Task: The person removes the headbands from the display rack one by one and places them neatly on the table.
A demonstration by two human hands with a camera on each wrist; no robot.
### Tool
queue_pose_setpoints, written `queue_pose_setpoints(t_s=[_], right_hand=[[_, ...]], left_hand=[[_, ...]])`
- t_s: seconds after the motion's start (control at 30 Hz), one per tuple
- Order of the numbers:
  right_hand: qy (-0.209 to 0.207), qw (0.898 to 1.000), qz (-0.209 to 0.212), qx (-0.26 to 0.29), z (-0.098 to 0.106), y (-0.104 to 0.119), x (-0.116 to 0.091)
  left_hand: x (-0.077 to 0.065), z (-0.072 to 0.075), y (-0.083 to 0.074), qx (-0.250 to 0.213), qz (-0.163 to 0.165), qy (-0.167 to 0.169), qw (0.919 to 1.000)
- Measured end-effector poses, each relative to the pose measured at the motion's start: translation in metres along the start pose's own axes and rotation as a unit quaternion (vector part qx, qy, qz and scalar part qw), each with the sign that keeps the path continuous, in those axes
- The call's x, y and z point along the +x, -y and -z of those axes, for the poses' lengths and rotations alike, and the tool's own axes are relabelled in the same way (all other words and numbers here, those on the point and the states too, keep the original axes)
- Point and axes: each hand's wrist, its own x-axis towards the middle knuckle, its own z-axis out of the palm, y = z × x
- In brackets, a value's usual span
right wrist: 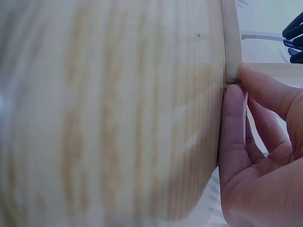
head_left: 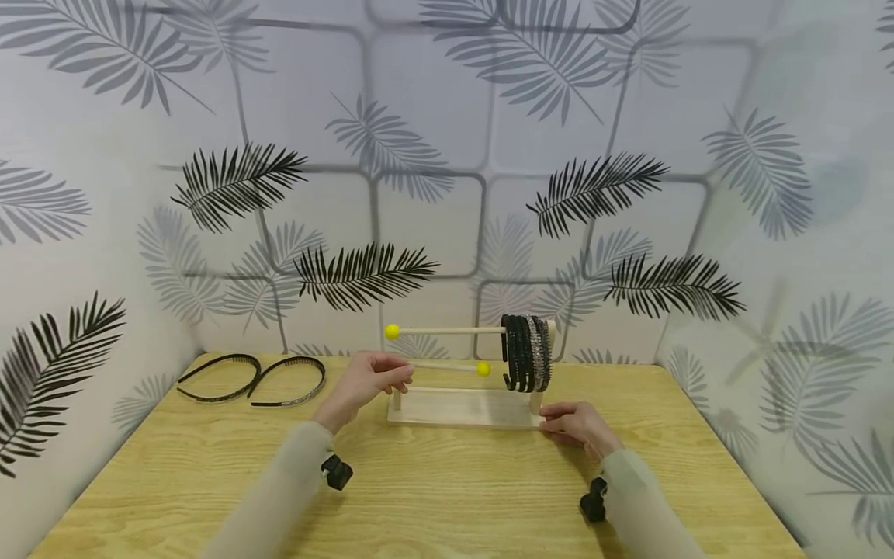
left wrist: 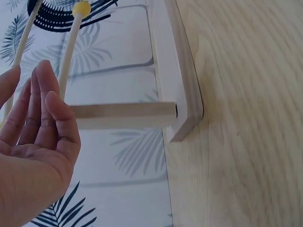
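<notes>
A pale wooden headband stand [head_left: 461, 407] has an upper rod [head_left: 447, 331] and a lower rod, each tipped with a yellow ball [head_left: 483, 369]. Several dark headbands [head_left: 520, 353] hang at the upper rod's right end; one looks glittery. My left hand [head_left: 370, 380] is at the lower rod's left end, by the left post [left wrist: 123, 113]. Its fingers are loosely extended, thumb apart, and I cannot tell whether they touch the rod. With thumb and fingers, my right hand [head_left: 576, 425] pinches the right end of the base [right wrist: 232, 42].
Two black headbands [head_left: 226, 379] lie side by side on the wooden table [head_left: 447, 497], left of the stand. A wall [head_left: 433, 217] with a leaf pattern rises behind the table and along both sides.
</notes>
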Motion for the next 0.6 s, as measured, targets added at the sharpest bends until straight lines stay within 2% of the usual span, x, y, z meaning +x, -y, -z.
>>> queue_pose_setpoints(t_s=[0.17, 0.43, 0.6], right_hand=[[-0.002, 1.0, 0.001, -0.001, 0.0, 0.0, 0.002], [-0.001, 1.0, -0.005, 0.003, -0.002, 0.0, -0.002], [-0.007, 1.0, -0.005, -0.001, -0.003, 0.001, -0.001]], left_hand=[[0.005, -0.013, 0.002, -0.004, -0.009, 0.022, 0.9997], [0.008, -0.038, 0.0, -0.006, -0.014, 0.04, 0.9991], [0.011, -0.056, -0.005, -0.006, -0.028, 0.032, 0.9991]])
